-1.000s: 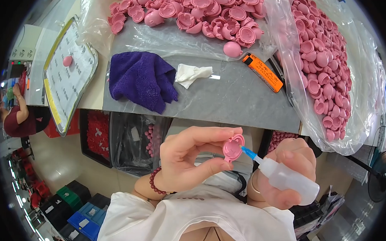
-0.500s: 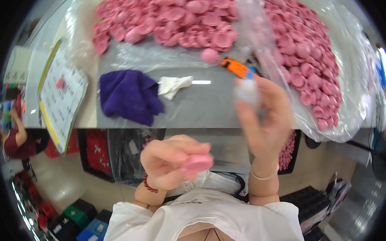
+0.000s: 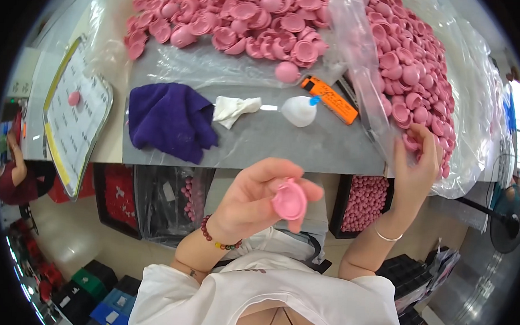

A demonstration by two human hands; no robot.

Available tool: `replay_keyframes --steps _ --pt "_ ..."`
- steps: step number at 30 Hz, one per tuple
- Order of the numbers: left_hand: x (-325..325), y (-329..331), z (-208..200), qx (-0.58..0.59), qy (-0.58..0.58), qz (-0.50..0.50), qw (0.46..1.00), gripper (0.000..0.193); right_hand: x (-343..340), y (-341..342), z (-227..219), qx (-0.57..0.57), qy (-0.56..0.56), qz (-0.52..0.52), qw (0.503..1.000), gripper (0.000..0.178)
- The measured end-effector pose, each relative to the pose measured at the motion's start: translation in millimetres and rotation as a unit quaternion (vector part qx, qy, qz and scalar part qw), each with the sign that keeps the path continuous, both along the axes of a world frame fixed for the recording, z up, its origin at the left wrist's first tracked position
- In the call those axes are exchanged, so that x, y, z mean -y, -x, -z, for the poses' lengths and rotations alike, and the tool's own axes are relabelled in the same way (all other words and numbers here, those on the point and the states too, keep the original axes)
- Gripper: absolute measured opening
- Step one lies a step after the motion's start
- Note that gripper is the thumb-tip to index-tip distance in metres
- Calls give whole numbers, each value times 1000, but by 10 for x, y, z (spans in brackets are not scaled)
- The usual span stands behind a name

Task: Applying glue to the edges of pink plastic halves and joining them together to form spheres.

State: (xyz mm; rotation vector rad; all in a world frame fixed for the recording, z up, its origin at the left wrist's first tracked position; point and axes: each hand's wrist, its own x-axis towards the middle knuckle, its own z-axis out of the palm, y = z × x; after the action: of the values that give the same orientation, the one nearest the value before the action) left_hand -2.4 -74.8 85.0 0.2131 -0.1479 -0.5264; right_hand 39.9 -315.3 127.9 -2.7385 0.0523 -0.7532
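Note:
My left hand (image 3: 250, 196) is closed on a pink hollow plastic half-shell (image 3: 290, 200), held over the near table edge with its round rim facing up. At the near side of the right-hand heap of pink shells (image 3: 409, 73), my right hand (image 3: 415, 171) has its thumb and forefinger around a pink shell (image 3: 410, 142); whether they press on it is hard to see. A small white squeeze bottle (image 3: 299, 112) with a blue tip rests on the grey table mat (image 3: 243, 147), apart from both hands. Beside it lies an orange tool with a black end (image 3: 334, 101).
Another heap of pink shells (image 3: 219, 18) lies on clear plastic sheeting at the back. A purple cloth (image 3: 171, 119), a white tissue (image 3: 236, 110) and a tilted paper-covered board (image 3: 78, 113) are to the left. Below the edge stand trays, one with pink pieces (image 3: 363, 203).
My right hand has let go of the squeeze bottle, now on the mat, and moved right to the heap. My left hand has moved right and up, turning the pink half-shell's rim up.

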Motion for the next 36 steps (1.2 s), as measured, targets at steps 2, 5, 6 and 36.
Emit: replay_keyframes --steps 2,5,6,36 --pt "14 -38 -23 28 -44 11 999 47 49 6 19 -1 -31 -6 999 22" --pt "24 -48 -88 38 -79 -14 996 44 7 29 14 31 -150 -7 988 20" --pt "14 -44 -113 49 -125 -25 991 44 -9 33 5 64 -237 -7 969 19" --pt "25 -2 -68 -29 29 20 999 51 -707 123 3 -121 -121 -177 969 25"
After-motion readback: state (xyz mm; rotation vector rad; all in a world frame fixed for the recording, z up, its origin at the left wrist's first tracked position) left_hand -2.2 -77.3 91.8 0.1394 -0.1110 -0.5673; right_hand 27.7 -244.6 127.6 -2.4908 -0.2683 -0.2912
